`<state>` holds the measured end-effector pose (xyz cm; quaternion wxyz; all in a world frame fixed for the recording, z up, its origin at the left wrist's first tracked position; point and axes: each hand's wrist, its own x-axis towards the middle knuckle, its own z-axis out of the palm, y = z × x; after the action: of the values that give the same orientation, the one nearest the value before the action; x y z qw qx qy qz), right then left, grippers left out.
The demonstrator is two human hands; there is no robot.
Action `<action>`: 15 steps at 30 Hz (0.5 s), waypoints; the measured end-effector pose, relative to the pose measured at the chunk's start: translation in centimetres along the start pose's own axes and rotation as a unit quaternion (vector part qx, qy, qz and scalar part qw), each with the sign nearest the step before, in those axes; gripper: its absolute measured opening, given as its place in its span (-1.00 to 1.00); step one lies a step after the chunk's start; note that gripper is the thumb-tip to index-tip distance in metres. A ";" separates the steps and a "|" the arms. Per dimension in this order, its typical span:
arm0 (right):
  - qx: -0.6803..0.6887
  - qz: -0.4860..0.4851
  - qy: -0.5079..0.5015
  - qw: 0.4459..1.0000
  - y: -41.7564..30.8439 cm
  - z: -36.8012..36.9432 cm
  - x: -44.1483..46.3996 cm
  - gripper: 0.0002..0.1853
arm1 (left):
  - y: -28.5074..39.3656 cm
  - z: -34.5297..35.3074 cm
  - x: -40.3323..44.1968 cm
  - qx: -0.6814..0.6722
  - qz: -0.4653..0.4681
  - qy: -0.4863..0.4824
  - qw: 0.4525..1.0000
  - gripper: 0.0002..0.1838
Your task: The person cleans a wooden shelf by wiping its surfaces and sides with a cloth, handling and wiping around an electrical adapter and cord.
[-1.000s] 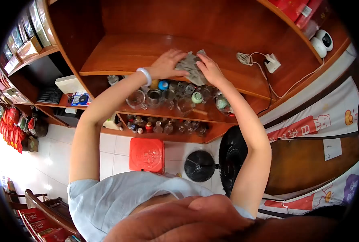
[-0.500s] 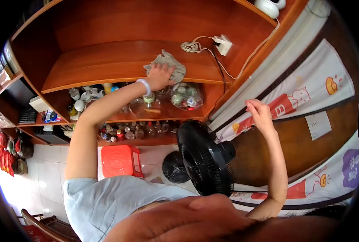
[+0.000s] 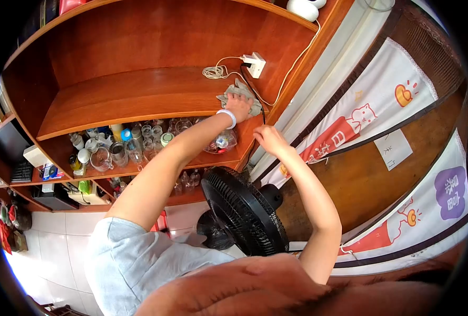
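Note:
A crumpled grey cloth lies at the right end of the bare wooden shelf. My left hand, with a pale bracelet at the wrist, presses on it and grips it. Beside the shelf's right front corner, my right hand has its fingers closed on a black cable. This cable hangs from a white socket block on the cabinet wall. A coiled white cord rests on the shelf behind the cloth.
Glass jars and cups crowd the shelf below, with a clear bag of small items at its right. A black fan stands in front. A printed curtain hangs at right. Part of a red stool shows below my left arm.
My left hand has slid the cloth rightward along the shelf to its end. My right hand has come up to the shelf corner and closed on the black cable. The view has shifted.

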<state>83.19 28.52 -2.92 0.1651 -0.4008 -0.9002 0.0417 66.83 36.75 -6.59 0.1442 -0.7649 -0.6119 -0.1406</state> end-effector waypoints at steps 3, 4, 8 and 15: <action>-0.054 0.013 0.003 0.998 1.3 1.0 2.0 -0.78 | -2.4 -0.2 -0.9 -0.025 0.062 -0.006 0.998 -0.38; -0.074 0.019 0.009 0.997 1.5 1.0 2.5 -0.78 | -3.3 -0.6 -1.7 -0.021 0.087 -0.014 0.996 -0.39; -0.103 0.138 -0.002 0.985 2.9 1.3 3.4 -0.64 | -8.1 -2.6 -3.8 -0.024 0.145 -0.062 0.987 -0.40; -0.088 0.159 0.091 0.979 3.8 1.3 9.6 -0.65 | -9.3 -5.4 -1.3 -0.075 0.116 -0.203 0.969 -0.37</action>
<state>79.51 38.21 -2.42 0.2021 -0.5539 -0.8062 -0.0489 57.27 35.45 -1.71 -0.0260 -0.8516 -0.5235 -0.0103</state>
